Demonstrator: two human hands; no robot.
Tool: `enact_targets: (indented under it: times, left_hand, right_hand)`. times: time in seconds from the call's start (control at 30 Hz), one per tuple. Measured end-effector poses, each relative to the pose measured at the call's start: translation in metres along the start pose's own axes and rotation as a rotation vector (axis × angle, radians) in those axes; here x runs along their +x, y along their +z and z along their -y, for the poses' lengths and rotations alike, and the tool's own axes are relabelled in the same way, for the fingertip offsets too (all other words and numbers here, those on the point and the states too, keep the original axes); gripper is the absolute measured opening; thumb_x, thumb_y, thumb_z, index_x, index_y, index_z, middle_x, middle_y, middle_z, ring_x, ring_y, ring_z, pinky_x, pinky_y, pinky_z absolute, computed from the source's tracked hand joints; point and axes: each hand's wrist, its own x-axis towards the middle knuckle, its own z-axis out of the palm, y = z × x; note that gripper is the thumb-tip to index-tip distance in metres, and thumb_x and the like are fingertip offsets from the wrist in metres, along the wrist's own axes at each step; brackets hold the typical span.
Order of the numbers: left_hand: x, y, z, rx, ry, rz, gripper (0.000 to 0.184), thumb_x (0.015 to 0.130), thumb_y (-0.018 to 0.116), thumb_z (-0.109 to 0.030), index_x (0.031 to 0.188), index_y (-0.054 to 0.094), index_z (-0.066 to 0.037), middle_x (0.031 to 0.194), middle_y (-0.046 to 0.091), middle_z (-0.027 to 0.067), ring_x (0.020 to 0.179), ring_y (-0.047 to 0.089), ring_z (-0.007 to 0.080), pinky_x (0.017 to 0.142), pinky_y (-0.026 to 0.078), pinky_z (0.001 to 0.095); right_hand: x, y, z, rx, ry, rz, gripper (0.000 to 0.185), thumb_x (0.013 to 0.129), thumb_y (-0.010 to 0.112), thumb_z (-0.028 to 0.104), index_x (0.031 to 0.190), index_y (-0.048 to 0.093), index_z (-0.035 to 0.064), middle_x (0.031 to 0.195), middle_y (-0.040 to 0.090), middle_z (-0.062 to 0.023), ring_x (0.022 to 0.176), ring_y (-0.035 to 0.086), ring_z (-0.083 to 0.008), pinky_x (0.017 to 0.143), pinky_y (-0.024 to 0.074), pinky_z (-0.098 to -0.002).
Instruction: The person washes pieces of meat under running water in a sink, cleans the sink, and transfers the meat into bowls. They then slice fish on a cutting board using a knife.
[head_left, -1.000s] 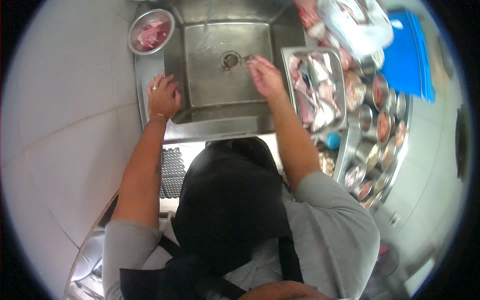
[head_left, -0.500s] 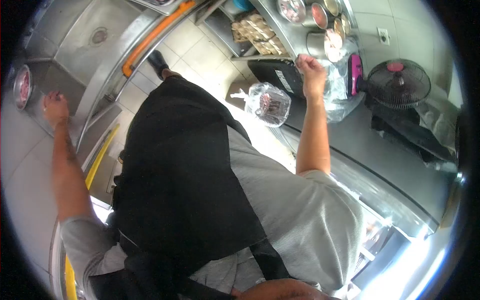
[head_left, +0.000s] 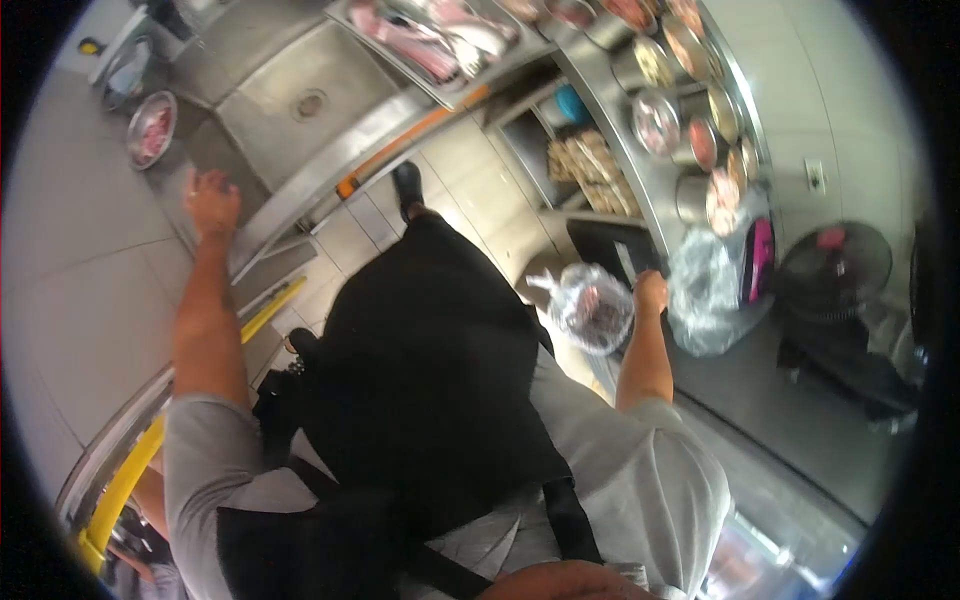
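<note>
Around me, a steel sink [head_left: 350, 75] and dark desk [head_left: 740, 395] fill this tiled kitchen. Since a moment ago the right hand [head_left: 650, 290] has dropped from the pots [head_left: 690, 202] to beside the tied clear bag [head_left: 590, 315], fingers curled, gripping what I can't tell; the left hand [head_left: 212, 203] lies loosely spread at the sink's edge near a metal bowl [head_left: 165, 106].

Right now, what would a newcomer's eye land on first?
Probably the black apron, filling the middle of the view. Next, the bright yellow strip at lower left and the steel sink at upper left, with the left hand by its near-left corner.
</note>
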Motion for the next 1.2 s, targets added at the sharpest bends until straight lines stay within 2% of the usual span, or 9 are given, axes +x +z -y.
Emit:
enact_targets:
  times: [0.13,0.27,0.3,0.37,0.57,0.9,0.97,1.07,1.2]
  left_hand:
    - [-0.004,-0.035,-0.021,-0.118,-0.100,-0.014,0.039,0.084,0.067,-0.032,0.123,0.072,-0.023,0.136,0.063,-0.0014,0.147,0.036,0.0255,0.121,0.024,0.0478]
    - [-0.005,-0.048,-0.020,-0.195,-0.180,-0.003,0.036,0.082,0.069,-0.025,0.118,0.074,-0.020,0.135,0.064,-0.0003,0.147,0.035,0.0267,0.123,0.022,0.0491]
    - [-0.001,-0.050,-0.020,-0.235,-0.178,-0.012,0.036,0.081,0.069,-0.023,0.116,0.074,-0.018,0.133,0.065,0.0003,0.147,0.036,0.0269,0.123,0.022,0.0498]
    - [0.004,-0.052,-0.019,-0.261,-0.206,0.001,0.035,0.081,0.069,-0.022,0.115,0.075,-0.018,0.131,0.065,0.0006,0.147,0.036,0.0267,0.123,0.022,0.0509]
    - [0.007,-0.043,-0.016,-0.345,-0.236,-0.034,0.029,0.080,0.069,-0.015,0.108,0.076,-0.015,0.124,0.067,0.0010,0.146,0.039,0.0269,0.122,0.024,0.0537]
    - [0.029,-0.050,-0.009,-0.429,-0.317,0.006,0.027,0.076,0.073,-0.010,0.103,0.076,-0.014,0.119,0.069,-0.0023,0.142,0.045,0.0233,0.122,0.027,0.0491]
    - [0.032,-0.049,-0.008,-0.431,-0.320,-0.003,0.027,0.076,0.073,-0.010,0.102,0.077,-0.014,0.118,0.069,-0.0021,0.142,0.046,0.0233,0.122,0.027,0.0486]
    - [0.031,-0.046,-0.008,-0.416,-0.319,-0.023,0.026,0.076,0.073,-0.009,0.101,0.077,-0.014,0.117,0.070,-0.0018,0.141,0.047,0.0232,0.123,0.027,0.0479]
    - [0.032,-0.045,-0.008,-0.436,-0.337,-0.015,0.027,0.074,0.073,-0.008,0.100,0.077,-0.014,0.117,0.071,-0.0014,0.140,0.049,0.0228,0.122,0.029,0.0478]
  right_hand:
    - [-0.013,-0.075,0.175,0.242,-0.633,-0.224,0.026,0.098,0.063,0.033,0.099,0.074,0.0101,0.093,0.072,-0.0219,0.092,0.071,-0.0384,0.080,0.0553,-0.0476]
    - [-0.139,-0.186,0.417,0.407,-0.989,0.115,0.035,0.103,0.054,0.034,0.100,0.073,0.0053,0.096,0.072,-0.0214,0.088,0.072,-0.0338,0.081,0.0553,-0.0380]
    - [-0.152,-0.162,0.463,0.806,-1.282,0.113,0.035,0.104,0.053,0.033,0.104,0.073,0.0046,0.098,0.072,-0.0211,0.092,0.072,-0.0318,0.084,0.0545,-0.0391]
    - [-0.185,-0.146,0.574,0.303,-1.514,0.199,0.036,0.102,0.054,0.033,0.124,0.070,0.0088,0.118,0.071,-0.0184,0.111,0.067,-0.0331,0.095,0.0518,-0.0458]
    - [-0.166,0.068,0.802,-0.339,-1.479,0.439,0.058,0.100,0.057,0.033,0.151,0.045,0.0096,0.160,0.036,-0.0169,0.147,0.037,-0.0363,0.118,0.0378,-0.0460]
    - [-0.176,0.159,0.921,-0.027,-1.352,0.402,0.052,0.095,0.068,0.027,0.134,0.054,-0.0038,0.141,0.052,-0.0239,0.132,0.049,-0.0396,0.111,0.0410,-0.0491]
    - [-0.190,0.181,0.922,0.180,-1.201,0.098,0.043,0.091,0.070,0.020,0.124,0.058,-0.0050,0.132,0.056,-0.0248,0.123,0.054,-0.0409,0.106,0.0438,-0.0490]
    - [-0.194,0.205,0.933,0.291,-1.043,0.323,0.055,0.094,0.065,0.029,0.133,0.055,-0.0081,0.141,0.053,-0.0303,0.133,0.048,-0.0454,0.115,0.0324,-0.0541]
    - [-0.190,0.219,0.922,0.335,-1.222,0.130,0.036,0.087,0.071,0.015,0.115,0.062,-0.0070,0.127,0.059,-0.0270,0.123,0.053,-0.0426,0.107,0.0411,-0.0496]
